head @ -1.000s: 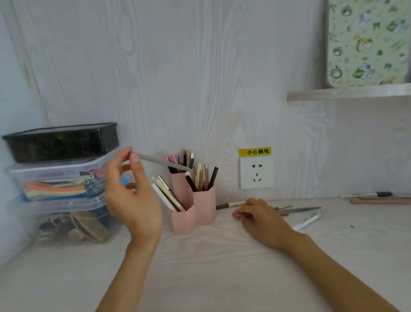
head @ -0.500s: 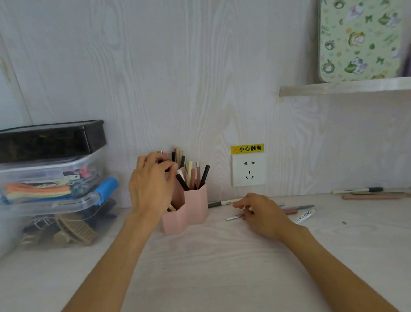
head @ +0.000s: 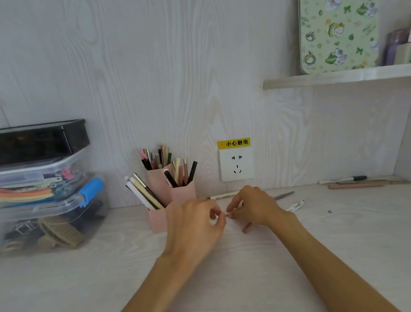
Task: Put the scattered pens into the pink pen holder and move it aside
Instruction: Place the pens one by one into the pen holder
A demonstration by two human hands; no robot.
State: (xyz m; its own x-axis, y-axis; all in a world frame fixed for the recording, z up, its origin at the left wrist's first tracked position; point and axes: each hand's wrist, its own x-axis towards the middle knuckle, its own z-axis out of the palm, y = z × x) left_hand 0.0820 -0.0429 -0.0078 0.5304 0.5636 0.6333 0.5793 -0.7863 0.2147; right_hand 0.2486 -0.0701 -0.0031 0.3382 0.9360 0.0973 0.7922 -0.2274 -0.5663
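A: Hand poses?

B: Both forearms are extended up from the bottom edge and meet at frame centre. Left hand is seen back-up, fingers curled, thumb and forefinger brought together at the tip of a thin grey pen. Right hand is arched over the same pen, fingers curled down onto it. The pen is pinched by both hands.

A: Anything hidden?

B: Most of that pen is covered by the right hand; only a short end is exposed between the two hands. A pinkish pen is seen poking out beneath the right palm; whether it is gripped cannot be told. The pink pen holder is partly blocked by the left hand at its lower right.

A: Holder location, pen axes?

B: The holder is placed on the desk at centre left, near the wall, just left of the hands, already loaded with upright and leaning pens. The held pen's long axis is laid roughly left-right, slightly raised toward the right. A white marker is angled up-right just right of the right wrist. More pens are laid horizontally at far right.
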